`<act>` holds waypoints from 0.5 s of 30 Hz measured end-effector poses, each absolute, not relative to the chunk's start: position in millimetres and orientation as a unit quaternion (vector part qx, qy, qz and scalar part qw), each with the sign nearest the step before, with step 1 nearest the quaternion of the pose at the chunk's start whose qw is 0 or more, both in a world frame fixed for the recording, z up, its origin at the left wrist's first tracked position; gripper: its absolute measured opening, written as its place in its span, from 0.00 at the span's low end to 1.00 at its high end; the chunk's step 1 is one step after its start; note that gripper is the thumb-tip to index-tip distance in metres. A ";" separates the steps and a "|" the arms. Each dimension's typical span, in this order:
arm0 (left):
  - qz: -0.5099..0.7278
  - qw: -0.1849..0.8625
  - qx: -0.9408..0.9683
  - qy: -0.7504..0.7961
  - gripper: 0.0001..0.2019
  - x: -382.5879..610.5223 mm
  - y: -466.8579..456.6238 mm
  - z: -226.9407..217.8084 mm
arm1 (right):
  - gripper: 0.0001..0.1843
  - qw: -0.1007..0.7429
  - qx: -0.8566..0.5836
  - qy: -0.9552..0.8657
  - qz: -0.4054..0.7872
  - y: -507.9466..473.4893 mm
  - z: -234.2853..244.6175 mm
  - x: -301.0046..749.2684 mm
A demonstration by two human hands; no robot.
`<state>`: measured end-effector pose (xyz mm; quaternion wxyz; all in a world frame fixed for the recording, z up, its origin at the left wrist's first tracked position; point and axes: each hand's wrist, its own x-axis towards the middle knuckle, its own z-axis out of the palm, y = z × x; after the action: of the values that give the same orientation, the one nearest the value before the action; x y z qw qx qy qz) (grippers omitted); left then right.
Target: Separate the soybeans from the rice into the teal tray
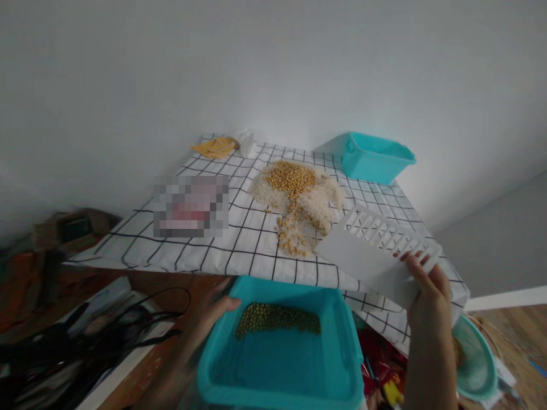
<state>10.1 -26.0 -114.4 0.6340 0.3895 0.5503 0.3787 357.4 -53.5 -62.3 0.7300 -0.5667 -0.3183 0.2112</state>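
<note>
My left hand (216,313) grips the left rim of a turquoise plastic bin (354,364), thumb over the edge and fingers partly hidden outside. The bin is below the table's front edge, with a band of round beans (277,319) along its far side. In my right hand (429,287) is a white slotted plastic panel (367,262), pinched at its right end and tilted over the table's front right. Left of the panel, yellow beans (293,176) lie on and beside a spread of pale rice-like grains (318,205) on the checked tablecloth (252,239).
A second turquoise bin (371,162) stands at the back right against the wall. A yellow cloth-like piece (216,148) and a crumpled white thing (247,142) lie at the back left. Below right is a turquoise basket (476,359); cables (141,319) clutter the lower left.
</note>
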 end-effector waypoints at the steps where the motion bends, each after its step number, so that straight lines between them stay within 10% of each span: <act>1: 0.378 0.636 0.388 0.550 0.17 9.6 -26.1 -114.7 | 0.14 0.732 -0.565 -0.319 0.209 -53.2 -62.0 357.2; 15: 0.376 0.621 0.388 0.568 0.17 7.7 -25.5 -114.4 | 0.15 0.710 -0.582 -0.317 0.237 -58.3 -62.3 357.3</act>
<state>7.7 -25.5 -114.4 0.6210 0.3880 0.5680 0.3758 357.3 -58.3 -62.3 0.7103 -0.5820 -0.3169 0.2372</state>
